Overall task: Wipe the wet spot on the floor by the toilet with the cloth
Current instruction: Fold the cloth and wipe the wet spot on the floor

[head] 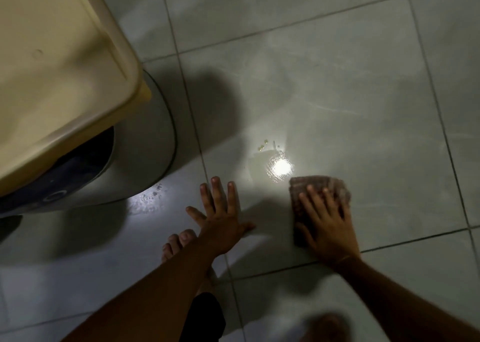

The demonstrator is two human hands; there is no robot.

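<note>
A shiny wet spot [275, 164] glints on the grey floor tiles, with a few small droplets just above it. My right hand [328, 223] lies flat on a folded brownish cloth [320, 188], pressing it to the floor just right of and below the wet spot. My left hand [220, 217] rests flat on the tile with fingers spread, left of the spot, holding nothing. The toilet [145, 144] stands at the left, its cream lid [57, 64] filling the upper left corner.
A second wet patch [150, 197] shines at the foot of the toilet base. My bare left foot [179, 243] is under my left forearm, and a blurred foot [324, 326] shows at the bottom right. Dark grout lines cross the tiles.
</note>
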